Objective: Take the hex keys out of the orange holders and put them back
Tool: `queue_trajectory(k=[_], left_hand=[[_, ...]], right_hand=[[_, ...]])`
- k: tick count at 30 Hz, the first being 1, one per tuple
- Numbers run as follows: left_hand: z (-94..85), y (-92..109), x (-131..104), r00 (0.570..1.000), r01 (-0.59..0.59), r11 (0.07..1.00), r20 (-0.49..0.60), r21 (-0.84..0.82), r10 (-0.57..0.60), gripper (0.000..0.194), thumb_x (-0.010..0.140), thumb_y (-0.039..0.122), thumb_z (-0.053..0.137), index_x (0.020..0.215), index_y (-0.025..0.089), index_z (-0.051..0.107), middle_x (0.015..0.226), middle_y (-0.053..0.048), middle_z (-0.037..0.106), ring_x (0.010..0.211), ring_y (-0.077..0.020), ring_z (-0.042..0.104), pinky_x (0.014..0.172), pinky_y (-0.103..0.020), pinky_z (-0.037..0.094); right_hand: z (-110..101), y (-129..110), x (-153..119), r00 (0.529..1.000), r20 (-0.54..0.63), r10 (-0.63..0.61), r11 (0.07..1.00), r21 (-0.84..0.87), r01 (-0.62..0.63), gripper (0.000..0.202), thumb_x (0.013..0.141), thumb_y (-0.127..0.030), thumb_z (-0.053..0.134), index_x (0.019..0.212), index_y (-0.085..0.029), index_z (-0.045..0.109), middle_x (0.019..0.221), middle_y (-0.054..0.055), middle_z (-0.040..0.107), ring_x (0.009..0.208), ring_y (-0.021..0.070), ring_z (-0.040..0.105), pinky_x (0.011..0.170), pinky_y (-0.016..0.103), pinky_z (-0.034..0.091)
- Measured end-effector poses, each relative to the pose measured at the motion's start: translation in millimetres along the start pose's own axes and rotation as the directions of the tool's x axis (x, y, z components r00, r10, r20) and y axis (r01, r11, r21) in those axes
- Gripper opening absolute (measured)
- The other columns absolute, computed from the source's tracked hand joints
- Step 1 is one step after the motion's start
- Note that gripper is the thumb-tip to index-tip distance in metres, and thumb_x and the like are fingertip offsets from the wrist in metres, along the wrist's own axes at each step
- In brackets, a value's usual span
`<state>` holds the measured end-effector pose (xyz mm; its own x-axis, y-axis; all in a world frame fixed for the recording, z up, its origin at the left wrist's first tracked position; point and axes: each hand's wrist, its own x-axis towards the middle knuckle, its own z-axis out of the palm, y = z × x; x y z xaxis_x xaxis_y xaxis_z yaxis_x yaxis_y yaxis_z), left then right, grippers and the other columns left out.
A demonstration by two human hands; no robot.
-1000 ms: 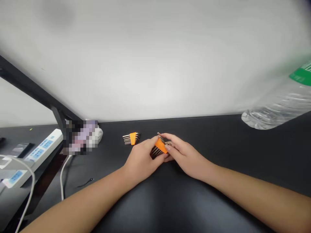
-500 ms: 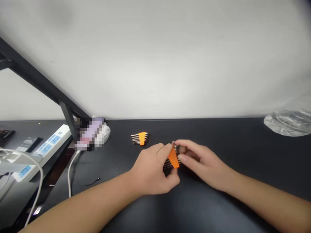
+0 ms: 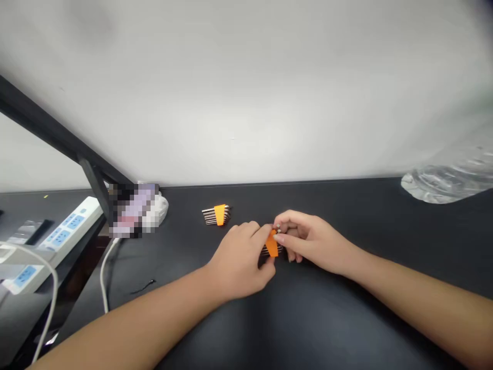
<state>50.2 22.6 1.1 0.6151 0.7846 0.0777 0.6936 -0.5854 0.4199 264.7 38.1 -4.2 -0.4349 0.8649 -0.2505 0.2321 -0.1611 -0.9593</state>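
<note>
My left hand [image 3: 242, 262] is closed around an orange holder [image 3: 272, 245] with several thin metal keys in it, low over the black table. My right hand [image 3: 314, 241] touches the holder's upper right side, with thumb and index finger pinched at its top edge. What lies between those fingertips is too small to make out. A second orange holder [image 3: 220, 215] with several metal hex keys rests on the table, beyond my left hand.
A white power strip [image 3: 57, 241] and white cable [image 3: 103, 277] are at the left, near a black frame bar [image 3: 94, 182]. A white bag [image 3: 156, 209] stands beside blurred items. Clear plastic wrap [image 3: 442, 182] lies at the far right. A small black strip [image 3: 144, 287] lies left.
The view has shifted slightly to the right. My right thumb and index finger have closed in on the top of the held holder, which now looks more upright.
</note>
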Motion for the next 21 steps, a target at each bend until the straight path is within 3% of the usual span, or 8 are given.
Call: queue_trajectory(k=[4, 9, 16, 21], left_hand=[[-2.8, 5, -2, 1.000, 0.007, 1.000, -0.004, -0.006, -0.007, 0.045, 0.086, 0.029, 0.061, 0.129, 0.018, 0.056, 0.099, -0.007, 0.060, 0.094, -0.0250, 0.058, 0.080, -0.040, 0.048], [-2.9, 3, -4, 1.000, 0.027, 0.999, -0.015, -0.028, -0.028, 0.039, 0.088, 0.044, 0.067, 0.118, 0.021, 0.059, 0.098, -0.005, 0.062, 0.091, -0.0235, 0.058, 0.079, -0.038, 0.047], [1.9, -8, -5, 0.997, -0.038, 0.991, -0.064, 0.124, 0.046, 0.033, 0.087, 0.046, 0.067, 0.105, 0.019, 0.063, 0.090, -0.004, 0.063, 0.086, -0.0227, 0.056, 0.077, -0.037, 0.043], [1.2, -10, -6, 0.994, -0.025, 0.982, -0.098, 0.187, 0.044, 0.032, 0.085, 0.048, 0.068, 0.099, 0.019, 0.063, 0.084, -0.004, 0.062, 0.084, -0.0230, 0.055, 0.074, -0.037, 0.040]], right_hand=[[1, 2, 0, 1.000, 0.009, 0.000, 1.000, 0.031, 0.000, 0.026, 0.095, -0.045, 0.067, 0.103, -0.021, 0.064, 0.067, -0.002, 0.063, 0.056, 0.0137, 0.062, 0.050, 0.026, 0.051], [2, 5, 0, 1.000, -0.003, 0.026, 0.997, 0.070, -0.026, 0.029, 0.093, -0.048, 0.070, 0.100, -0.019, 0.068, 0.068, 0.001, 0.066, 0.059, 0.0160, 0.065, 0.053, 0.028, 0.054], [-7, 4, -1, 0.994, -0.100, 0.051, 0.990, 0.137, -0.037, 0.034, 0.088, -0.052, 0.074, 0.089, -0.018, 0.069, 0.069, 0.004, 0.068, 0.060, 0.0173, 0.064, 0.054, 0.029, 0.054], [-21, 10, 0, 0.979, -0.174, 0.103, 0.993, -0.038, -0.111, 0.043, 0.089, -0.060, 0.068, 0.081, -0.018, 0.065, 0.052, 0.001, 0.061, 0.045, 0.0126, 0.051, 0.046, 0.025, 0.043]])
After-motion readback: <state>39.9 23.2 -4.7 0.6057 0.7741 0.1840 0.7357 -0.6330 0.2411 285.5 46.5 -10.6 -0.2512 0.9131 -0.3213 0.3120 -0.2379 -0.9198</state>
